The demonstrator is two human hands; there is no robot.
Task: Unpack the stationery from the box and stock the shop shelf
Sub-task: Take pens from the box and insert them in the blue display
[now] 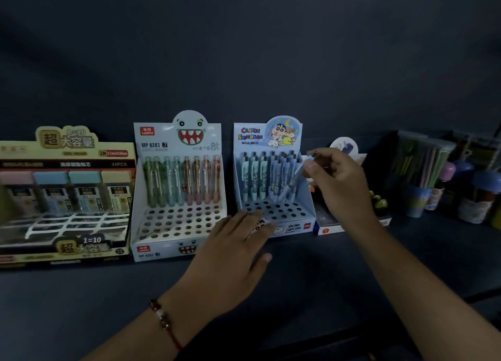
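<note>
Shelf [81, 306]: dark, bare in front of the display boxes where my forearms lie.
My left hand [238, 249]: fingers spread flat, fingertips touching the front lip of the Shinchan pen box [306, 198].
My right hand [336, 181]: pinches a pale blue pen [296, 179], tilted, over the box's right rear holes.
Shinchan pen box: back rows filled with pens, front holes open.
Monster pen box [179, 225]: just left, one back row stocked.
Lead-refill box [65, 198]: far left, cut off by the frame.
Hidden: small box [325, 229] behind my right wrist, mostly covered.
Hard to read: tubs [423, 176] at far right, dim and blurred.
</note>
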